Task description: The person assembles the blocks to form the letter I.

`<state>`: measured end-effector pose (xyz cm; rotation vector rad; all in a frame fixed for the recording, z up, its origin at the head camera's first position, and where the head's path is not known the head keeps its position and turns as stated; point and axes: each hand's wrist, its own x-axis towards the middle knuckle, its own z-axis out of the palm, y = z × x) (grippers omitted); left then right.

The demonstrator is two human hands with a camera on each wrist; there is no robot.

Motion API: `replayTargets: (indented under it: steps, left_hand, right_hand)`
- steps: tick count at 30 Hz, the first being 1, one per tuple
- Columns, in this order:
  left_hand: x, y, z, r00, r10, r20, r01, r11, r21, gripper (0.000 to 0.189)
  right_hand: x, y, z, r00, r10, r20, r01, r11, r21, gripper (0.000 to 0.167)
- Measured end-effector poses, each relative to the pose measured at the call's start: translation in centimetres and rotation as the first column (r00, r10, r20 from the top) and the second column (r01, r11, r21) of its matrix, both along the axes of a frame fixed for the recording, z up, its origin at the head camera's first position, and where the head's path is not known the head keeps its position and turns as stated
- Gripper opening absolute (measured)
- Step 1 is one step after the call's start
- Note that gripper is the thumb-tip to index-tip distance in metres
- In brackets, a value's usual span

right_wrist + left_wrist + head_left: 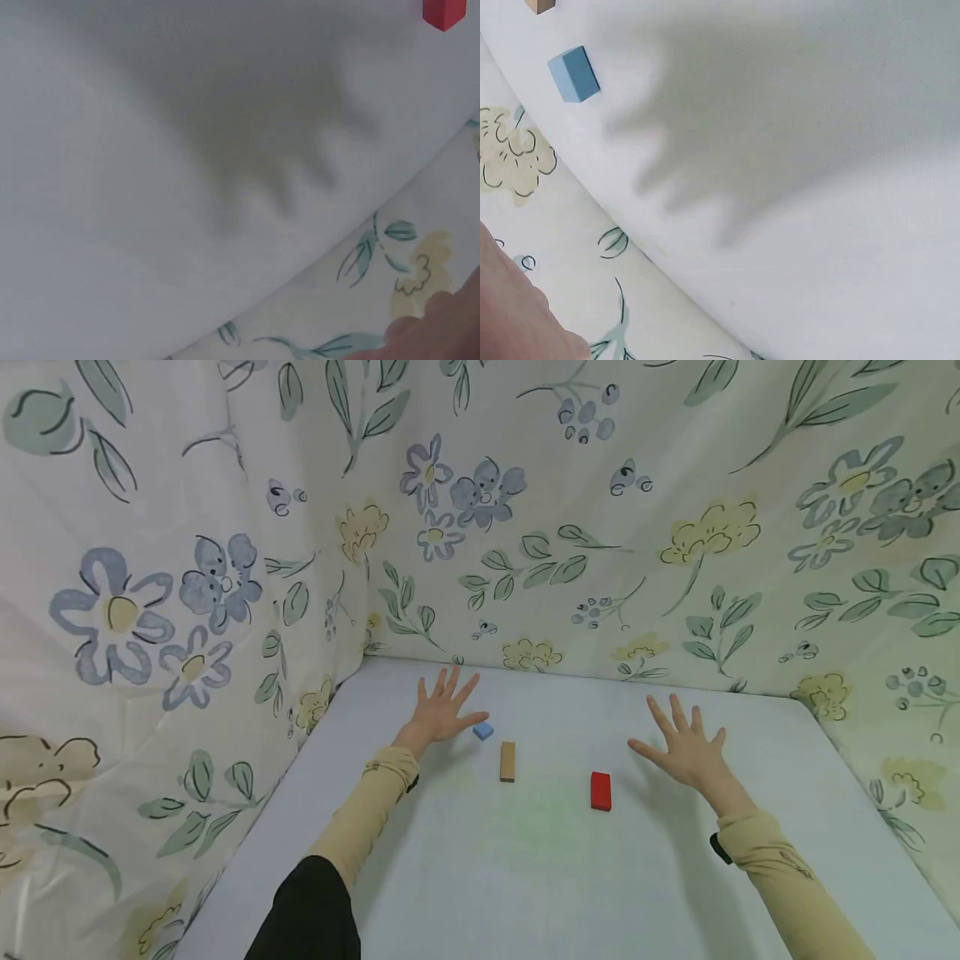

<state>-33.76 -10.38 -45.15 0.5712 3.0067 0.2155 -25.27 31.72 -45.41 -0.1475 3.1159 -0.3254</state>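
Note:
My left hand [440, 714] is held over the far left of the table, fingers straight and spread, holding nothing. By its thumb in the head view lies a small blue block [483, 730], which also shows in the left wrist view [574, 75]. A tan wooden block [507, 762] lies a little nearer to me. My right hand [688, 752] hovers over the right side with its fingers fanned out and nothing in them. To the left of it is a red block [601, 792], whose end shows at the top of the right wrist view [445, 11].
The white table [540, 893] ends at the back and left against a hanging cloth [480, 627] printed with flowers and leaves. More of this cloth hangs along the right side. Both hands cast shadows on the tabletop.

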Motion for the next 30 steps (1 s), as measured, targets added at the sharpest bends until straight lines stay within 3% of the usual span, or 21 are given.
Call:
replayTargets:
  steps: [11, 24, 30]
  left_hand:
    - [0.5, 1.2, -1.1, 0.996, -0.090, -0.002, 0.090, 0.994, 0.059, 0.082]
    - [2.8, 3.2, -2.3, 0.970, -0.233, 0.071, 0.221, 0.964, 0.146, 0.085]
    - [4.2, 3.9, -2.7, 0.956, -0.259, 0.140, 0.227, 0.951, 0.208, 0.089]
  right_hand:
    - [1.0, -1.6, -0.6, 0.997, 0.078, 0.001, -0.078, 0.997, -0.020, 0.092]
    - [2.1, -3.0, -2.0, 0.987, 0.162, 0.000, -0.162, 0.984, -0.076, 0.093]
    - [2.9, -3.7, -2.7, 0.982, 0.187, -0.001, -0.186, 0.975, -0.122, 0.093]
